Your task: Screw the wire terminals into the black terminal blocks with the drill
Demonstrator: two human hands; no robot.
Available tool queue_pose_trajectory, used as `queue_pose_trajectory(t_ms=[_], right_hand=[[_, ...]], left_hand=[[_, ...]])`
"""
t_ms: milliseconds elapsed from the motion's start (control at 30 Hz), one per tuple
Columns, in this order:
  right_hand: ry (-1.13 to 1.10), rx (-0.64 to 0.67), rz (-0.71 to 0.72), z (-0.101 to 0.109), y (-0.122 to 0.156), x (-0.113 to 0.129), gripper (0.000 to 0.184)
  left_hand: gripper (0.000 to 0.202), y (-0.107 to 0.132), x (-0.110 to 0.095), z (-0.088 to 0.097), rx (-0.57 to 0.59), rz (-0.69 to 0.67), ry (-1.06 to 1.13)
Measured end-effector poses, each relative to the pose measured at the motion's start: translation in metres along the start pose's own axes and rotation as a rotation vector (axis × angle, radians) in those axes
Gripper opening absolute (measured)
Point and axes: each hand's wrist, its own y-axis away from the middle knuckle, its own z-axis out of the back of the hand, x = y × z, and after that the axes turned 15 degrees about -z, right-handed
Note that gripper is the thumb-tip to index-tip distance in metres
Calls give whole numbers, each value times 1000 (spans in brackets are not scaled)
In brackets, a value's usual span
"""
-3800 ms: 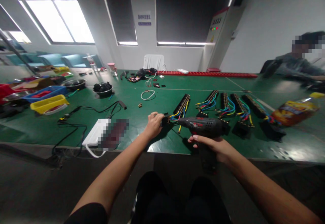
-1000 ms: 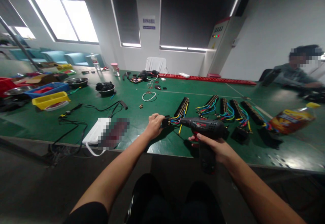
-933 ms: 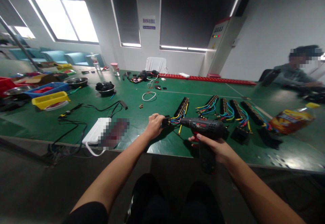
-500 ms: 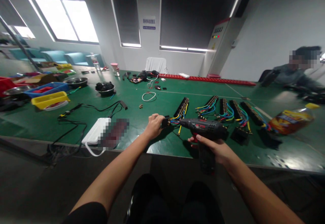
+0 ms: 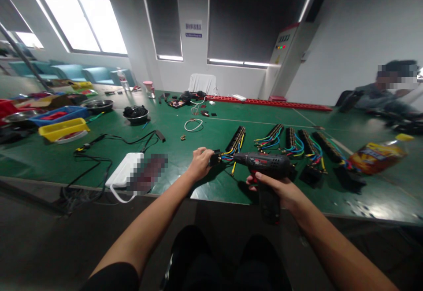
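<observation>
My right hand (image 5: 280, 189) is wrapped round the grip of a black cordless drill (image 5: 264, 164), with the drill's nose pointing left. My left hand (image 5: 201, 164) grips a small black box (image 5: 214, 158) close to the table's front edge. Coloured wires run from that box to a black terminal strip (image 5: 235, 139) lying behind it. The drill's tip is beside these wires; whether it touches a screw is too small to tell. Several similar wired strips lie to the right, among them one strip (image 5: 307, 143) with a black box (image 5: 311, 175) at its wire ends.
An orange drink bottle (image 5: 378, 155) lies on the green table (image 5: 172, 150) at right. At left are a white power bank (image 5: 124, 170), black cables (image 5: 95, 159), a yellow tray (image 5: 62, 129) and a bowl of black parts (image 5: 135, 114). Another person (image 5: 390, 93) sits at far right.
The drill and my right hand have shifted very slightly. My left hand and the black box look unmoved. At far right, the other person's hand has risen toward the head.
</observation>
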Motion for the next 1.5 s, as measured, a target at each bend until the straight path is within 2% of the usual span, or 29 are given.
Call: queue_pose_trajectory(t_ms=[200,633,900,1100,1500], right_hand=[[29,-104,-33,1,2,0,41],[156,-193,-23,-4,8,0,44],[145,-160,-29,-3,9,3,35],[155,-181,-13,-2,13,3,38],[102,-137,19,-3,14,-2,39]], left_hand=[[35,0,-1,-1,7,5,-6],[38,0,-2,0,27,7,-9],[37,0,-1,-2,15,0,-4],[38,1,-1,-2,15,2,-4],[38,0,0,-1,23,14,6]])
